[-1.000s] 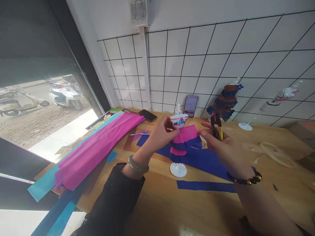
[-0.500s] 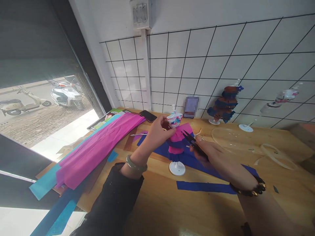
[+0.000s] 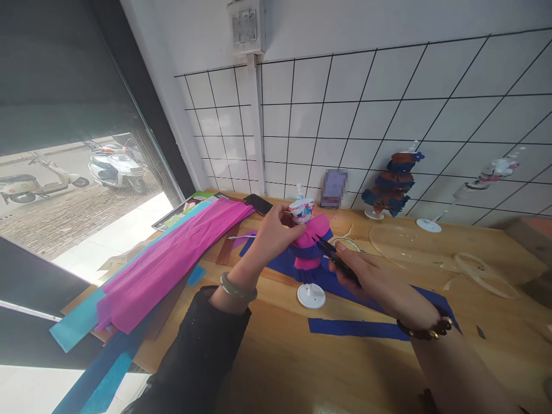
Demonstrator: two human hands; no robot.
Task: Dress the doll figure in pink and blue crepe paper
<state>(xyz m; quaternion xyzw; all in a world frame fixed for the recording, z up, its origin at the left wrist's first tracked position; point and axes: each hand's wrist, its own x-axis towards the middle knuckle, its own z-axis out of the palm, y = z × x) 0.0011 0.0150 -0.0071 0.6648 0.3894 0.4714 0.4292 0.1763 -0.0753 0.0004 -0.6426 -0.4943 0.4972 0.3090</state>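
Note:
A small dress-form mannequin (image 3: 301,211) with a multicoloured bodice stands upright on a round white base (image 3: 311,296). Tiers of pink and blue paper form its skirt (image 3: 307,263). My left hand (image 3: 276,233) is closed at the waist, pinching the mannequin and the top of a pink paper piece (image 3: 318,227). Black scissors (image 3: 342,265) are gripped in my right hand (image 3: 366,273). Their blade tips reach the edge of the pink piece, and I cannot tell how far apart the blades are.
Long pink (image 3: 172,259) and blue paper strips lie at left, near a dark phone (image 3: 257,203). Blue paper (image 3: 353,327) lies in front. Along the wall stand another phone (image 3: 333,188), a brown-and-blue dressed mannequin (image 3: 392,184) and a third mannequin (image 3: 495,171). Clear ribbon lies right.
My right hand has moved left with the scissors, bringing the tips onto the pink paper. The mannequin's top has leaned slightly left with my left hand still on it.

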